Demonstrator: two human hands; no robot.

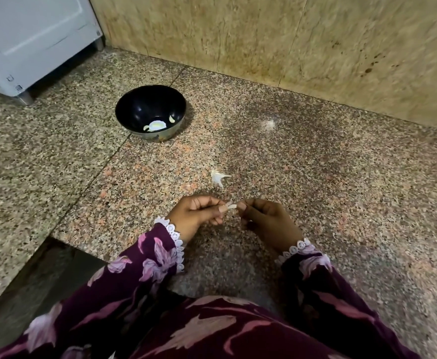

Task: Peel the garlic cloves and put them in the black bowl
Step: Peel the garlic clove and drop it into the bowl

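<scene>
A small white garlic clove (231,206) is held between my two hands above the speckled granite counter. My left hand (198,216) pinches its left end with thumb and forefinger. My right hand (266,220) pinches its right end, the other fingers curled under. The black bowl (134,106) stands farther back on the left, with several pale garlic pieces (158,124) at its bottom. A scrap of white garlic skin (218,176) lies on the counter just beyond my hands.
A white appliance (31,40) on short metal feet stands at the back left. A beige stone wall (290,42) runs along the back. The counter's front edge (64,244) steps down to a dark gap at the lower left.
</scene>
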